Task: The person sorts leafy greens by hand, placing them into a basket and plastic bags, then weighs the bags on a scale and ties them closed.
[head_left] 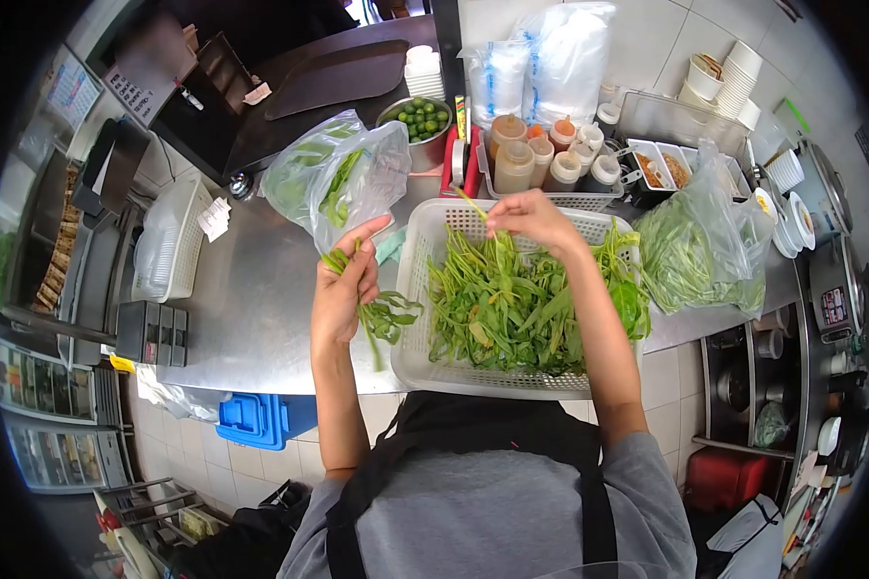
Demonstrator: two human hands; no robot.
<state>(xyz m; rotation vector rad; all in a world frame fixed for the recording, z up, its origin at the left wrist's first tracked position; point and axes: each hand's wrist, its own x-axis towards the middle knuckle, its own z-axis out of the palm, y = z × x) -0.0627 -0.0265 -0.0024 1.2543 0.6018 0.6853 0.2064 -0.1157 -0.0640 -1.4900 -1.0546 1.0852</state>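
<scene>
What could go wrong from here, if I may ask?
The long green leafy stems in the left hand hang by the rim of the white perforated plastic basket, so some might fall outside it. That basket sits at the near edge of the flat grey metal counter, so a bump could tip it.

– What's the worktop point(251, 299) like?
– Shiny metal, with a wide bare stretch left of the big pale basket point(411, 323).
– And around that basket?
– A bulging clear bag point(705, 256) just beside it on the right, a bottle crate point(589, 203) behind, and a teal cloth point(390, 247) at its left edge.
– Anything farther left?
– Yes, a smaller white basket point(193, 227), well apart from the big one, near the worktop's left end.
</scene>
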